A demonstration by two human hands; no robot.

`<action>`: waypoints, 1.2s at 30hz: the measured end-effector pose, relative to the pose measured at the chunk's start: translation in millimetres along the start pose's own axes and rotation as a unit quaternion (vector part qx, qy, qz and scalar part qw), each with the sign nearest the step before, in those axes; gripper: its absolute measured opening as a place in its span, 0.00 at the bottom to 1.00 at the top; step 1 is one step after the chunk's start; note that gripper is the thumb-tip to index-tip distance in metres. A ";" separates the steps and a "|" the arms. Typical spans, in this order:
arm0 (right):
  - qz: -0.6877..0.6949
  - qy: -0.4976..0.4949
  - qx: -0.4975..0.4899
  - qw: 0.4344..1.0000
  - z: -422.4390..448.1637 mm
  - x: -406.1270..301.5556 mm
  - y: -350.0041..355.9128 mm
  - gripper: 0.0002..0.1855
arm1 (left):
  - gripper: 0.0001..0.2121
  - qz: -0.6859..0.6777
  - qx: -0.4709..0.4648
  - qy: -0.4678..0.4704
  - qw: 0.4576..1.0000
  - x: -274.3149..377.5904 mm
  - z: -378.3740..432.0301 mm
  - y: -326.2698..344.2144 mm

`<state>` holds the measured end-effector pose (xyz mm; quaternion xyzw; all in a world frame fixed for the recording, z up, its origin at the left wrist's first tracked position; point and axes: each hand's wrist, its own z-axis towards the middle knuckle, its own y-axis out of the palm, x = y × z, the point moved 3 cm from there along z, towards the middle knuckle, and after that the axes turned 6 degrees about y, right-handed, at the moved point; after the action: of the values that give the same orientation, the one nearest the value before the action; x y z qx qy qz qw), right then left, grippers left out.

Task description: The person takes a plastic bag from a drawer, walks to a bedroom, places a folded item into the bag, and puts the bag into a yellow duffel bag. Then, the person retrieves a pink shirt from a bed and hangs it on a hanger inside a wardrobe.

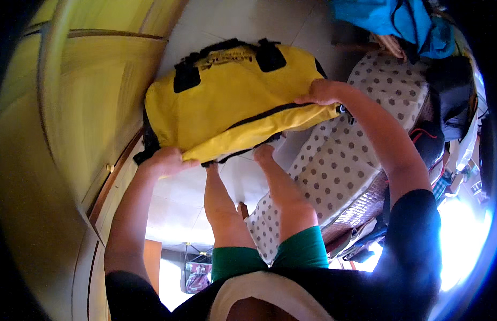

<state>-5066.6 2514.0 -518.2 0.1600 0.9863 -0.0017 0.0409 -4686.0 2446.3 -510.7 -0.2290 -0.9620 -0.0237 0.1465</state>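
Note:
A large yellow duffel bag (pixel 228 88) with black patches and black straps is held out in front of my legs. My left hand (pixel 168 160) grips its near left corner, the thumb lying along the yellow edge. At the right end, my right hand (pixel 322 92) clasps the upper edge, close to a black buckle (pixel 340 108). A black seam or strip (pixel 268 114) runs slantwise across the near side between both hands. Along the bag's far side is a black carry handle (pixel 220 46). The underside of the bag is hidden.
Yellowish wooden cabinet doors (pixel 100 88) with a small knob (pixel 109 167) rise at the left. To the right stretches a bench or bed with a dotted cover (pixel 336 172). Blue fabric (pixel 393 24) and a black bag (pixel 449 96) lie beyond it. Pale floor tiles (pixel 180 200) show below.

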 end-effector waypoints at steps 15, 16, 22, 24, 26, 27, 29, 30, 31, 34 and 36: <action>-0.103 -0.011 0.372 0.923 47.2 -8.1 103.5 0.28 | 0.37 -0.122 -0.160 -0.038 0.979 -33.9 76.4 18.8; -0.077 -0.012 0.318 0.945 52.0 -9.8 93.5 0.27 | 0.37 -0.122 -0.159 -0.041 0.979 -33.0 68.6 24.0; -0.006 -0.056 0.386 0.921 41.9 -1.0 94.4 0.26 | 0.32 0.091 0.457 0.105 0.879 -32.6 14.7 52.2; -0.009 -0.077 0.437 0.896 47.1 0.8 100.0 0.26 | 0.33 0.099 0.466 0.104 0.873 -50.8 15.9 71.9; -0.056 -0.091 0.523 0.846 49.3 -5.4 99.9 0.31 | 0.30 0.134 0.499 0.142 0.844 -63.3 21.7 74.3; -0.057 -0.096 0.523 0.845 53.6 -9.5 96.6 0.31 | 0.26 0.150 0.493 0.133 0.847 -68.6 30.2 69.6; -0.045 0.013 0.341 0.939 69.1 -13.2 86.0 0.34 | 0.25 0.129 0.412 0.095 0.897 -77.5 43.3 55.9; -0.047 0.009 0.344 0.938 66.4 -18.6 78.8 0.34 | 0.24 0.107 0.325 0.060 0.938 -81.4 45.2 53.9; -0.061 0.034 0.278 0.958 63.4 -24.3 73.9 0.38 | 0.23 0.135 0.348 0.074 0.925 -79.4 38.4 51.7; -0.061 0.050 0.191 0.978 32.7 -26.8 56.8 0.42 | 0.24 0.108 0.246 0.043 0.962 -71.1 8.8 55.4; -0.047 0.047 0.158 0.985 11.2 -23.0 49.6 0.43 | 0.25 0.092 0.242 0.073 0.963 -68.2 -9.1 47.7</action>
<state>-5028.3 2553.5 -527.0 0.1174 0.9810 -0.1515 -0.0312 -4604.1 2458.3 -523.0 -0.2716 -0.9006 0.2069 0.2688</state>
